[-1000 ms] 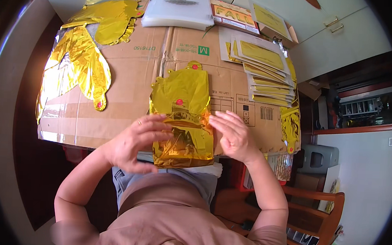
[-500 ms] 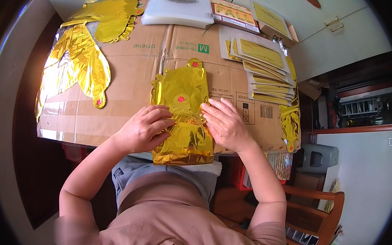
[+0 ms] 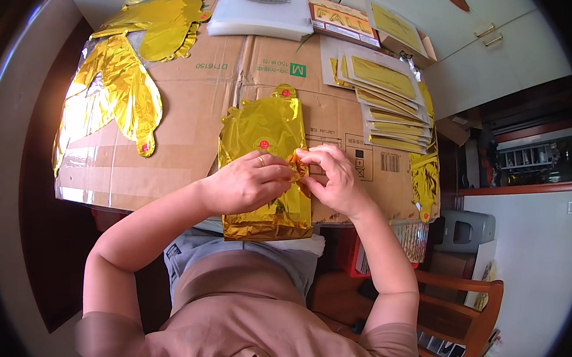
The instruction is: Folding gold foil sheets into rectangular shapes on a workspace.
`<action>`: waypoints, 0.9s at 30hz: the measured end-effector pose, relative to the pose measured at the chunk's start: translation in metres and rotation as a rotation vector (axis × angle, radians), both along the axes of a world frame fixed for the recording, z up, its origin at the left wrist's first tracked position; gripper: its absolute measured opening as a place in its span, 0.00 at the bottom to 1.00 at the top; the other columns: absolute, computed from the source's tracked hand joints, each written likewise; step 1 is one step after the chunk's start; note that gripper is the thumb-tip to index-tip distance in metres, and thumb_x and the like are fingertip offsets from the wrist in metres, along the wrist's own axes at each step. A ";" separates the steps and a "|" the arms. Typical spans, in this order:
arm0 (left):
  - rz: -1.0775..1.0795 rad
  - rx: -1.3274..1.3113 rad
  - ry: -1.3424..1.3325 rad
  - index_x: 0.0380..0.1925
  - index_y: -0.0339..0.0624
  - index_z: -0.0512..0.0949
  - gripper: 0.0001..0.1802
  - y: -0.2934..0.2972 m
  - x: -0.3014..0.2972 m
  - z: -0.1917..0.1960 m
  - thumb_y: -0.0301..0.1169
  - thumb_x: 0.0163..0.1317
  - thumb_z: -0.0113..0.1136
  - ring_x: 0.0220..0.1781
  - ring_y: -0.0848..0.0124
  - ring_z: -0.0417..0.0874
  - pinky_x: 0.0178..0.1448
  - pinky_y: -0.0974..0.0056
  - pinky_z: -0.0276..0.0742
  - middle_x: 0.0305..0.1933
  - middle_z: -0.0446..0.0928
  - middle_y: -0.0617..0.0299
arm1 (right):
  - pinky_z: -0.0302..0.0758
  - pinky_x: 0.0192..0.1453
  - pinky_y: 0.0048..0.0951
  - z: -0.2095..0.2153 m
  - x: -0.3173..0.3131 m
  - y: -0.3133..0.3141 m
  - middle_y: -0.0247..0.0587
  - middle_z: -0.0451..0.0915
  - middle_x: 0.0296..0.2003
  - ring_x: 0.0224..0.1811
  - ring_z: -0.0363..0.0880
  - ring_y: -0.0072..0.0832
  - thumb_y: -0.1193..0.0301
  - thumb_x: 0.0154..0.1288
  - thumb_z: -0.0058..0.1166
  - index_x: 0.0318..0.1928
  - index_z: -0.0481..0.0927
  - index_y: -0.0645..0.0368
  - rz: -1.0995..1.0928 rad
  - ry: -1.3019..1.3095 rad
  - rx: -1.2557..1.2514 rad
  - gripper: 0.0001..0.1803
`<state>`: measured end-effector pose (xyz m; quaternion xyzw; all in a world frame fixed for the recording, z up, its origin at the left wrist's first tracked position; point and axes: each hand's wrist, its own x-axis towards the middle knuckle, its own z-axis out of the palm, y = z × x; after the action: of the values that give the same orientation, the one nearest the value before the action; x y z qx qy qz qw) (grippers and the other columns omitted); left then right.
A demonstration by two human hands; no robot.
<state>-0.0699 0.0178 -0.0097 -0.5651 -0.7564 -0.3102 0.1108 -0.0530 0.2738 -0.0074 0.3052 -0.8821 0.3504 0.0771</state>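
Note:
A partly folded gold foil balloon [image 3: 263, 121] lies on the cardboard in front of me, its lower end hanging over the near edge. A small tab with a red dot sticks out at its top, and another red dot shows near its middle. Across the foil reaches my left hand [image 3: 253, 184], its fingers closed at the balloon's right edge. From the other side my right hand [image 3: 330, 178] pinches the same edge with thumb and fingers. Between the two hands a crumpled, orange-tinted bit of foil shows. The fingertips of the left hand are partly hidden.
More gold foil balloons [image 3: 118, 90] lie spread at the left. On the right is a stack of flat packs with gold foil [image 3: 389, 100]. Clear plastic sleeves [image 3: 260, 13] and a printed box [image 3: 343, 22] stand at the back. A wooden chair [image 3: 454, 313] is at the lower right.
My left hand has moved right across the balloon to its right edge. My right hand has gone from lying flat beside the foil to pinching it. The edge there is now gathered up.

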 end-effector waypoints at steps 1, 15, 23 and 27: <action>-0.009 -0.004 0.002 0.42 0.38 0.83 0.15 0.003 -0.003 -0.002 0.26 0.53 0.69 0.57 0.58 0.82 0.60 0.52 0.78 0.53 0.81 0.55 | 0.76 0.61 0.41 -0.001 -0.001 0.001 0.33 0.85 0.49 0.54 0.79 0.38 0.77 0.52 0.70 0.51 0.77 0.55 -0.007 0.005 -0.006 0.24; -0.004 -0.035 0.028 0.46 0.40 0.83 0.16 0.015 -0.020 -0.006 0.30 0.57 0.66 0.58 0.59 0.81 0.59 0.56 0.75 0.58 0.82 0.58 | 0.74 0.64 0.40 -0.002 -0.003 0.006 0.33 0.85 0.53 0.56 0.77 0.37 0.77 0.50 0.71 0.51 0.77 0.54 -0.004 -0.081 -0.057 0.26; 0.001 -0.047 -0.050 0.48 0.40 0.82 0.20 0.011 -0.022 -0.009 0.27 0.53 0.65 0.57 0.59 0.80 0.61 0.56 0.74 0.57 0.83 0.59 | 0.73 0.67 0.42 0.003 0.007 0.015 0.46 0.76 0.66 0.63 0.75 0.46 0.73 0.58 0.67 0.49 0.87 0.57 0.025 0.129 0.143 0.16; 0.003 -0.035 -0.054 0.48 0.40 0.83 0.20 0.011 -0.021 -0.009 0.27 0.52 0.65 0.56 0.59 0.80 0.61 0.56 0.74 0.56 0.83 0.59 | 0.72 0.68 0.44 0.001 0.004 0.017 0.47 0.74 0.67 0.63 0.74 0.46 0.72 0.59 0.67 0.50 0.87 0.56 0.022 0.175 0.178 0.17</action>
<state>-0.0907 0.0287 -0.0190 -0.5573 -0.7652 -0.3119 0.0808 -0.0488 0.2910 -0.0062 0.3499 -0.8963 0.2433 0.1224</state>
